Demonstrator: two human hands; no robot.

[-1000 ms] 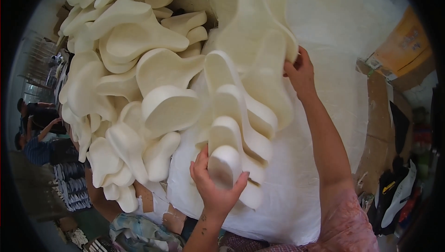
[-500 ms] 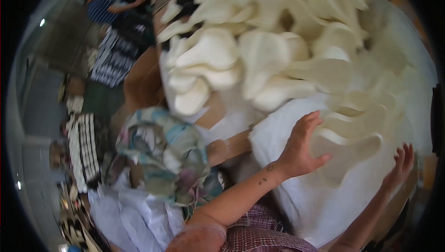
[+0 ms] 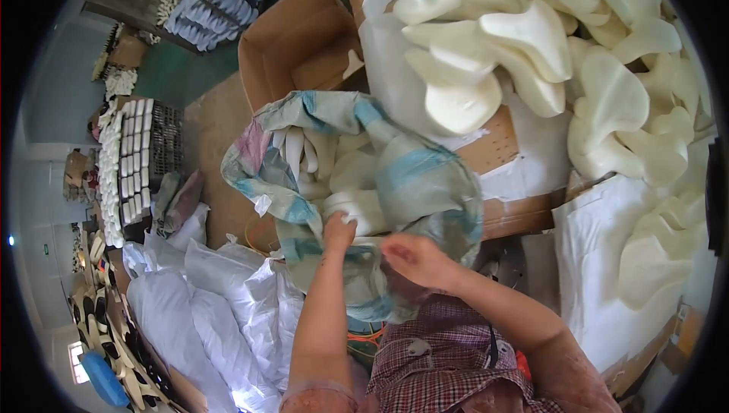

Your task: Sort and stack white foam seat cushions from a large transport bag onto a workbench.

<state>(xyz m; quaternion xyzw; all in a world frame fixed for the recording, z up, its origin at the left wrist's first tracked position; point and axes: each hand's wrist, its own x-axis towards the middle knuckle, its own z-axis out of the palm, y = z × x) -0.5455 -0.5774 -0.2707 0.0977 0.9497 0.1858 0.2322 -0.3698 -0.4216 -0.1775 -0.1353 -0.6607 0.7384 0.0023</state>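
Head view: left hand (image 3: 339,229) and right hand (image 3: 414,259) both grip the striped woven sack (image 3: 395,185) holding cream foam pieces (image 3: 357,178).

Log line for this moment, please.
left hand: grips rim of striped woven sack | right hand: on sack's near edge | sack: open, cream foam pieces inside

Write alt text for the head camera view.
Both bare hands, left hand and right hand, grip the rim of an open striped woven plastic sack holding cream foam shoe-sole pieces. More cream foam pieces pile on the workbench, with white filled bags on the floor.
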